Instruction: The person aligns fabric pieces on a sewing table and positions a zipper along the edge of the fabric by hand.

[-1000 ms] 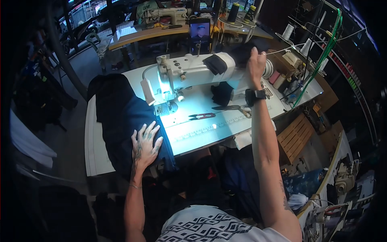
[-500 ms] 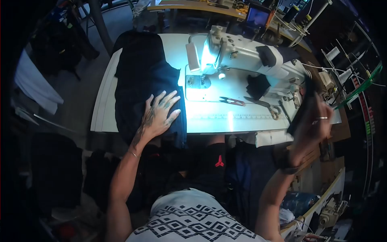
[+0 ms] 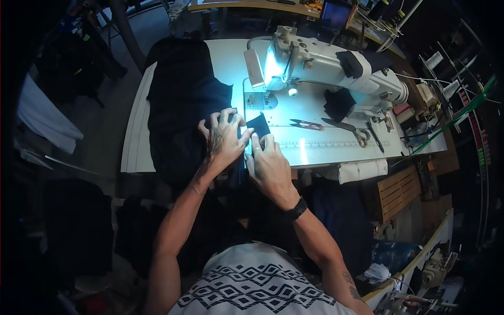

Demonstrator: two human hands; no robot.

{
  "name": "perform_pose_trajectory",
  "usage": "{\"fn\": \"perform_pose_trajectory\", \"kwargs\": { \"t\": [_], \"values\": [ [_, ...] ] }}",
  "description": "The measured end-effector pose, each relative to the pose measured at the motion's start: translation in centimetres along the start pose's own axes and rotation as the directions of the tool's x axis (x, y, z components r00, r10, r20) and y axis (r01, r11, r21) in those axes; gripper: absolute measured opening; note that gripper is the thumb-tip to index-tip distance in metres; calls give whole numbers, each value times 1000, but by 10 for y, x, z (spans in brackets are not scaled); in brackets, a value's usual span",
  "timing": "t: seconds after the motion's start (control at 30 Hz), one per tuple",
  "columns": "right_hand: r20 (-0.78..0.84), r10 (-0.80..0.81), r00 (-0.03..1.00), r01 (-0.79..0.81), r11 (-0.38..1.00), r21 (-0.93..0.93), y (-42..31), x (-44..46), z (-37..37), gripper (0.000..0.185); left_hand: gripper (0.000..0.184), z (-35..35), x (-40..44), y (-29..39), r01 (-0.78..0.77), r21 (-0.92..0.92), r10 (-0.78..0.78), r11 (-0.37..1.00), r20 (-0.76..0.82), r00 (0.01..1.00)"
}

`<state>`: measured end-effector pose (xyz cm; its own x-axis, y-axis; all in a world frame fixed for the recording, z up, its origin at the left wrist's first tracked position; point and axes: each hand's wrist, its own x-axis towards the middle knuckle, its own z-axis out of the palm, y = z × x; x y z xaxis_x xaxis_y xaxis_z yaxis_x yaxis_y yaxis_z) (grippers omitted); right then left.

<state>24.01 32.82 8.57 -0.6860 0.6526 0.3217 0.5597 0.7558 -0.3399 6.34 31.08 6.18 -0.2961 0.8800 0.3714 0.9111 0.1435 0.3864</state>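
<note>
A large dark garment piece lies over the left part of the white sewing table. My left hand rests on its right edge with bent, spread fingers. Just beside it, my right hand has its fingers closed on a small dark cloth piece, which lies at the garment's edge in front of the needle area. The thumbs of both hands nearly meet. Behind them stands the lit sewing machine, its needle plate bare.
Red thread snips, scissors and a long thin dark tool lie right of my hands, above a printed ruler. More dark cloth sits under the machine arm. A folded white cloth hangs at the front edge.
My right hand has come from the far right to the garment's edge, bringing a small dark piece. My left hand has shifted right and bent its fingers. The camera view has also tilted and shifted.
</note>
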Motion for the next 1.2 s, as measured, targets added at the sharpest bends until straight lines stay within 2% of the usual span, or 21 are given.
{"fn": "perform_pose_trajectory", "kwargs": {
  "t": [0.03, 0.17, 0.27, 0.3, 0.37, 0.4, 0.43, 0.5, 0.57, 0.63, 0.67, 0.73, 0.77, 0.83, 0.87, 0.97, 1.0, 1.03, 1.1, 1.17, 1.2],
  "values": [
    [-4, -16, 1000, 16, 1000, 8, 0, -5, -4, 56, 32, 6, 1, -4, -12, 1, 12, 1000, -44, 999],
    [-26, -114, 993, 116, 986, 122, -9, -48, -17, 56, 31, 4, 2, -1, 48, -30, -49, 998, -14, 999],
    [14, -151, 988, 147, 973, 180, -7, -71, -34, 53, 24, -2, -3, -2, -38, -6, 38, 999, -1, 999],
    [54, -63, 997, 50, 977, 207, -8, -74, -41, 50, 25, -2, -2, -3, -34, -2, 34, 999, 7, 999],
    [-52, 39, 998, -23, 960, 278, -2, -73, -41, 50, 28, -2, -1, -1, -28, 1, 28, 1000, 7, 1000],
    [-144, 56, 988, -14, 961, 276, 6, -71, -33, 51, 28, 0, -2, -1, -30, 0, 30, 1000, 9, 1000],
    [-149, 56, 987, -13, 962, 274, 8, -73, -29, 51, 29, 3, -2, -1, -16, -3, 16, 1000, -9, 1000],
    [-17, 336, 942, -282, 816, 504, 6, -72, -17, 49, 32, 5, 1, -2, 0, 1, 0, 1000, -26, 1000],
    [-51, 339, 939, -273, 832, 483, 5, -72, 3, 43, 34, 5, 1, -1, 26, -2, -26, 1000, -4, 1000],
    [-328, 172, 929, -2, 888, 459, 8, -69, 21, 41, 37, 4, 2, 0, 46, -8, -46, 999, 17, 999],
    [-287, 24, 958, 45, 972, 231, 8, -71, 0, 47, 40, 6, 2, -2, 26, 6, -26, 1000, 8, 1000],
    [-299, -77, 951, 104, 992, 73, 8, -75, -14, 55, 44, 8, -1, -7, -5, 24, 5, 1000, 0, 1000],
    [-180, -126, 976, 128, 992, -2, 10, -80, -21, 45, 44, 8, -2, -9, -6, 22, 6, 1000, 0, 1000],
    [1, -160, 987, 158, 981, 109, 8, -86, -33, 35, 44, 7, -2, -10, -33, 9, 33, 999, 22, 999],
    [-27, -162, 986, 164, 961, 225, 11, -85, -37, 28, 41, 5, -3, -9, -45, 33, 44, 998, 29, 999],
    [-143, 6, 990, 48, 929, 368, 33, -56, -43, 16, 34, 4, -10, -8, -103, -7, 103, 995, -14, 995],
    [-122, 145, 982, -93, 931, 354, 47, -41, -35, 16, 27, 0, -11, -3, -134, -13, 133, 991, -40, 990],
    [-135, 179, 975, -126, 935, 332, 60, -20, -29, 22, 25, 1, -12, -4, -151, -7, 150, 989, -34, 988],
    [-255, 125, 959, -47, 955, 292, 85, 20, -6, 23, 20, 3, -12, -5, -184, -28, 182, 983, -40, 982],
    [-244, 115, 963, -46, 962, 270, 94, 50, 4, 25, 19, -2, -12, -3, -178, -62, 177, 982, -23, 984],
    [-180, 141, 974, -100, 970, 222, 95, 62, 6, 29, 19, -3, -12, -1, -182, -47, 181, 982, -31, 983]
  ]
}}
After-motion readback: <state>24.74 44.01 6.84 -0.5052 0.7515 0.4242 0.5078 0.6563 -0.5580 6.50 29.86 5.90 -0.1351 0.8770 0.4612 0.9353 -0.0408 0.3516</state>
